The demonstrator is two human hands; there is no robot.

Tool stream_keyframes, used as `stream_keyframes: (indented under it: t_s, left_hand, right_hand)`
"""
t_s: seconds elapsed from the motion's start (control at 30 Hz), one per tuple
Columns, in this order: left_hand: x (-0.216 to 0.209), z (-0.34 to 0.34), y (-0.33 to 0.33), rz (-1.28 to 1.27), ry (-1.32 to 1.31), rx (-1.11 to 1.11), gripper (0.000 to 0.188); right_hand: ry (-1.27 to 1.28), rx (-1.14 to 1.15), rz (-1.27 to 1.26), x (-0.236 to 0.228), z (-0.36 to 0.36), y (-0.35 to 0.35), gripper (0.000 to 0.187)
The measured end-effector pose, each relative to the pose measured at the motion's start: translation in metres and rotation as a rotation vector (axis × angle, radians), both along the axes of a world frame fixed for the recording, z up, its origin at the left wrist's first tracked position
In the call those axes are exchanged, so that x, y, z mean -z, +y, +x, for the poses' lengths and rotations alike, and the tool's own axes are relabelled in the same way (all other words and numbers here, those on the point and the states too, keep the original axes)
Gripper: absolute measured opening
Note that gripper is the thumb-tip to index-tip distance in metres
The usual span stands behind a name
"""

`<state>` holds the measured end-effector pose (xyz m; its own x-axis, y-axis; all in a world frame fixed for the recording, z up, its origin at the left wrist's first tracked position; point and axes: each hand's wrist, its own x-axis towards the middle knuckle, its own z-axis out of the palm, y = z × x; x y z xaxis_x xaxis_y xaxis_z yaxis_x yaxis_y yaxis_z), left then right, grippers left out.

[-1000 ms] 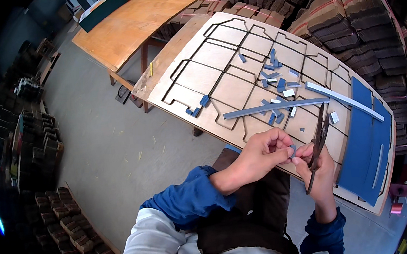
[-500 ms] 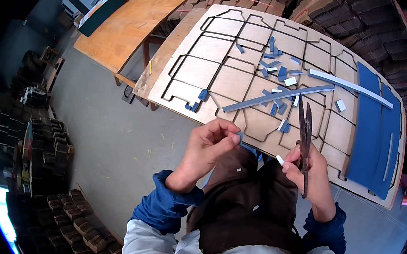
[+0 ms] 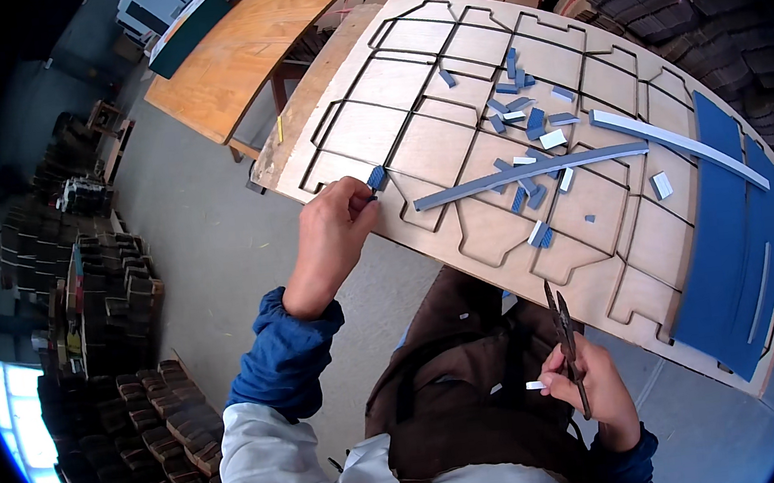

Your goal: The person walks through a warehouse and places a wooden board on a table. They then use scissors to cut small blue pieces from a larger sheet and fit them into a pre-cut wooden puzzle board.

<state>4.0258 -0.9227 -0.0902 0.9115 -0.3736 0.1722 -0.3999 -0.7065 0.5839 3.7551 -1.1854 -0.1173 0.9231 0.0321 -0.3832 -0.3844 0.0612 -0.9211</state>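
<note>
My left hand is at the near left edge of a pale wooden die board with dark blades set in its surface. Its fingertips are pinched together beside a blue foam piece standing along a blade line. What the fingers hold is mostly hidden, apparently a small blue foam piece. In front of my apron, my right hand grips dark, worn scissors, blades pointing away from me and slightly apart. A small white strip sticks out between its thumb and finger.
Several blue and white foam offcuts lie mid-board. A long grey-blue strip and a white strip cross it. Blue foam sheets cover its right end. An orange-brown table stands far left; stacked brown cardboard lies lower left.
My left hand has moved left and away from me, from over my lap to the board's left corner. The right hand has lowered toward me with scissors and strip.
</note>
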Motion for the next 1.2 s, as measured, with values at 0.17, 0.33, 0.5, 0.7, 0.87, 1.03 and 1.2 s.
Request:
stream_keyframes:
  t_s: [0.17,0.33,0.5,0.7,0.87,1.03,1.2]
  left_hand:
    - [0.003,0.000,-0.004,0.023,-0.064,-0.002,0.013]
    - [0.011,0.001,-0.001,0.034,-0.137,-0.019,0.012]
    - [0.008,0.002,0.003,0.008,-0.113,-0.018,0.011]
    - [0.010,0.002,0.001,0.006,-0.124,-0.001,0.010]
    - [0.014,-0.002,0.002,0.070,-0.209,-0.007,0.013]
    - [0.019,-0.008,0.005,0.060,-0.233,-0.045,0.020]
    - [0.031,-0.009,0.029,-0.280,-0.160,-0.150,0.019]
  right_hand:
    - [0.000,0.017,0.039,0.002,0.000,-0.003,0.024]
    - [0.020,0.023,0.046,0.000,-0.001,-0.003,0.024]
    - [0.003,0.018,0.049,0.001,-0.002,-0.003,0.025]
    - [0.015,0.024,0.044,0.000,-0.001,-0.002,0.025]
    - [0.023,0.042,0.058,-0.003,0.002,0.002,0.024]
    - [0.015,0.031,0.055,-0.005,0.002,0.004,0.023]
    - [0.038,0.054,0.034,-0.010,0.002,0.010,0.021]
